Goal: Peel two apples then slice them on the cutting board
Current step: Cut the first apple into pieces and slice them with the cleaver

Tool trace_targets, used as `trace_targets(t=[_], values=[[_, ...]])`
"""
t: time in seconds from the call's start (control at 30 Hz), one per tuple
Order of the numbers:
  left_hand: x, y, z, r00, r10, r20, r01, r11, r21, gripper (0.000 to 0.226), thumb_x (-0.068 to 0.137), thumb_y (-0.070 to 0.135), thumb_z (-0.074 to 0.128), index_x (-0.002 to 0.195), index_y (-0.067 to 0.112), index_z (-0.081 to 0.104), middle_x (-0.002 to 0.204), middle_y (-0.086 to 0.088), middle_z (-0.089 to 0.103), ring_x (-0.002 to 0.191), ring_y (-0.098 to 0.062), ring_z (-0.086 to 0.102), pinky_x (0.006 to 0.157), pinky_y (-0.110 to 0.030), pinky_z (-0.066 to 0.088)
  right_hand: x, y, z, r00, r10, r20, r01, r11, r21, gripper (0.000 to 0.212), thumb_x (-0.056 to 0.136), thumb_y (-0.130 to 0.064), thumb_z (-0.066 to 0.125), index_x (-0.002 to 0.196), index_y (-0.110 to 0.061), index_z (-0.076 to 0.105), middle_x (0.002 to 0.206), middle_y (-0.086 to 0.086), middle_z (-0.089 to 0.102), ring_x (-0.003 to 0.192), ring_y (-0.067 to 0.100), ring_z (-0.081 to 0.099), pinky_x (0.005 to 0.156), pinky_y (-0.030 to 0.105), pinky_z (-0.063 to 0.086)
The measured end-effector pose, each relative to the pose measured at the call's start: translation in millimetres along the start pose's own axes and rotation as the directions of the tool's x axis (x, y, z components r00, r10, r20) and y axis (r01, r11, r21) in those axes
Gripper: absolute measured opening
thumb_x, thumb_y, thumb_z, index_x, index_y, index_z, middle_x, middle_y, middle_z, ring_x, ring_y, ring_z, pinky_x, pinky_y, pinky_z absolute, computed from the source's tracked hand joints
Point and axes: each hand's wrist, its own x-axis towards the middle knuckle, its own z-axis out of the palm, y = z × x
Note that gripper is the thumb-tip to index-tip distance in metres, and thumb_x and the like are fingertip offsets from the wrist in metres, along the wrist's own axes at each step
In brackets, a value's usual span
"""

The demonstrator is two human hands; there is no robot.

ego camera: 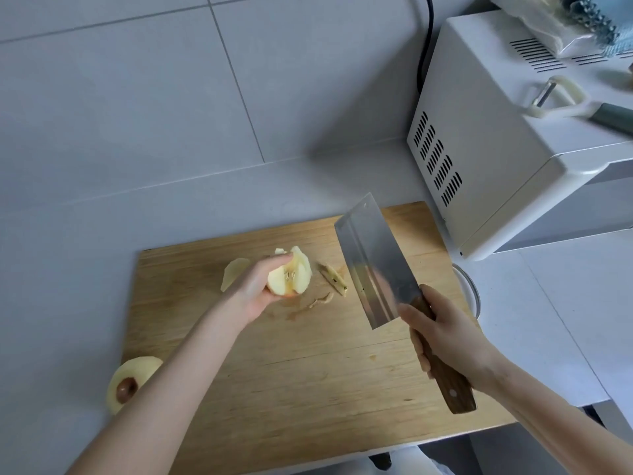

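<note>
My left hand (254,289) grips a peeled, partly cut apple (293,273), its core facing up, just above the wooden cutting board (308,371). A cut apple piece (233,271) lies on the board behind that hand. My right hand (448,335) holds a cleaver (371,260) by its wooden handle, the blade raised and tilted to the right of the apple. Core scraps (334,279) lie on the board between apple and blade. A second peeled whole apple (128,383) rests at the board's near left corner, partly hidden by my left forearm.
A white microwave (507,149) stands at the back right, with a peeler (561,101) on top of it. A glass rim (471,293) shows just past the board's right edge. A tiled wall rises behind the white counter (534,320).
</note>
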Motion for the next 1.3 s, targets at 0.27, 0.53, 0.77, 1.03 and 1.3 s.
trace_targets(t=[0.27,0.53,0.77,1.03,1.3], values=[[69,-1,28,0.976,0.191,-0.103,-0.163,0.960,0.229,0.019,0.094,0.019,0.058,0.109,0.008,0.060,0.115,-0.013,0.064,0.088,-0.020,0.061,0.077,-0.032,0.049,21,37,-25,0.995,0.092,0.025,-0.094,0.989,0.116,0.024,0.095,-0.026,0.054,0.093,-0.004,0.043,0.060,0.013,0.052,0.043,0.023,0.045,0.046,0.033,0.045],[92,2,22,0.867,0.496,-0.043,-0.291,0.575,0.765,0.031,0.087,0.016,0.064,0.118,0.018,0.062,0.117,0.003,0.061,0.109,-0.020,0.056,0.085,-0.029,0.043,29,56,-32,0.993,0.099,0.057,-0.107,0.983,0.147,0.025,0.094,-0.027,0.054,0.094,-0.004,0.044,0.059,0.014,0.052,0.042,0.023,0.045,0.047,0.034,0.045],[95,13,18,0.868,0.483,0.110,-0.317,0.371,0.873,0.026,0.096,0.026,0.052,0.119,0.018,0.062,0.125,-0.001,0.061,0.117,-0.020,0.054,0.093,-0.032,0.043,32,59,-37,0.992,0.103,0.071,-0.110,0.988,0.108,0.024,0.094,-0.027,0.054,0.095,-0.004,0.045,0.062,0.015,0.055,0.046,0.024,0.048,0.049,0.034,0.048],[101,6,30,0.754,0.656,0.040,-0.327,0.321,0.889,0.013,0.080,0.026,0.074,0.089,0.018,0.071,0.101,-0.002,0.065,0.094,-0.020,0.059,0.071,-0.025,0.036,32,60,-34,0.994,0.087,0.069,-0.094,0.991,0.097,0.023,0.094,-0.027,0.053,0.096,-0.005,0.045,0.061,0.012,0.056,0.045,0.024,0.050,0.048,0.033,0.048],[62,1,22,0.452,0.889,-0.068,-0.497,0.314,0.809,0.007,0.085,0.010,0.068,0.084,0.005,0.063,0.082,-0.007,0.065,0.079,-0.026,0.059,0.071,-0.034,0.047,35,71,-23,0.986,0.142,-0.090,-0.143,0.990,-0.002,0.017,0.092,-0.021,0.055,0.090,-0.004,0.050,0.065,0.012,0.057,0.048,0.022,0.055,0.046,0.030,0.049]])
